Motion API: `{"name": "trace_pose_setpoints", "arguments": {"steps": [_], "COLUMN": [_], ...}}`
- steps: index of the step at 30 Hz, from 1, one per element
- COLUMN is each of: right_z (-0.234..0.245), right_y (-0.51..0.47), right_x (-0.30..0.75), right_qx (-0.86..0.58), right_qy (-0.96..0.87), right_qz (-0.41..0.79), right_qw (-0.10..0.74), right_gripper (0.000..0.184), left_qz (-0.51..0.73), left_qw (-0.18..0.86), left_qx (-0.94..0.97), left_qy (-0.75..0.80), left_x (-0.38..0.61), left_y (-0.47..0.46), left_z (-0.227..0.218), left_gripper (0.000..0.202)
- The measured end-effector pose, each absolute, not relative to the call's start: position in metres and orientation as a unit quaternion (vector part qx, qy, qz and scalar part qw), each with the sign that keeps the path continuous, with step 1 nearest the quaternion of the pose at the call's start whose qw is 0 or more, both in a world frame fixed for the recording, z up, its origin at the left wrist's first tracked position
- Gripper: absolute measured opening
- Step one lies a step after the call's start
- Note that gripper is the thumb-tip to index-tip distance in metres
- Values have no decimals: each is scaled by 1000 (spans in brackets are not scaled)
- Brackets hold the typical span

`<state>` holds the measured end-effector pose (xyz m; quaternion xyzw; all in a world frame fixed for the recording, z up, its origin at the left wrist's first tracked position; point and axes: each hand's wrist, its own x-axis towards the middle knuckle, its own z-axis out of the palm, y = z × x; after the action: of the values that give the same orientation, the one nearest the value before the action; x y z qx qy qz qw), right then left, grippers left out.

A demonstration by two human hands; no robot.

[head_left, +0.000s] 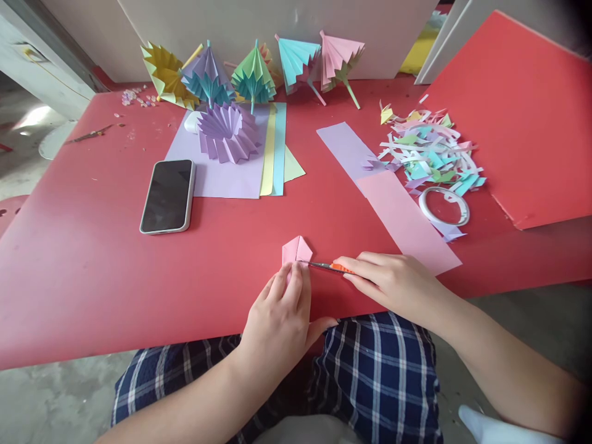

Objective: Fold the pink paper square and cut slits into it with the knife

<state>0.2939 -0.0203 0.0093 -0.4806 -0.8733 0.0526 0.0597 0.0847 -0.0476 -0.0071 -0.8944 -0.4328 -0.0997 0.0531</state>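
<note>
My left hand (pixel 282 314) lies near the front edge of the red table (pixel 92 259), its fingers pressing flat on a small folded pink paper piece (pixel 297 249). My right hand (pixel 393 283) is closed round an orange-handled craft knife (pixel 329 267), and the blade tip touches the pink piece's lower edge. A pink paper strip (pixel 407 222) lies just beyond my right hand.
A phone (pixel 168 195) lies face up at left. Purple, yellow and blue sheets (pixel 240 172) carry a purple pleated paper rosette (pixel 229 132). Several paper umbrellas (pixel 252 77) line the back. Paper scraps (pixel 428 154), a tape ring (pixel 444 205), a purple strip (pixel 345 148) and a red board (pixel 518 117) sit at right.
</note>
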Motion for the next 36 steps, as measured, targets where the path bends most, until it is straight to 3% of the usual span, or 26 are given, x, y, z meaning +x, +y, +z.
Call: {"name": "trace_pose_setpoints", "arguments": {"steps": [36], "right_z": [10], "right_y": [-26], "right_x": [310], "right_qx": [-483], "right_qy": [-872], "right_qz": [52], "right_qw": [57], "right_gripper": [32], "left_qz": [-102], "left_qw": [69], "left_qx": [-895], "left_qy": [-430], "left_x": [84], "left_y": [-47], "left_z": [-8], "left_gripper": [69]}}
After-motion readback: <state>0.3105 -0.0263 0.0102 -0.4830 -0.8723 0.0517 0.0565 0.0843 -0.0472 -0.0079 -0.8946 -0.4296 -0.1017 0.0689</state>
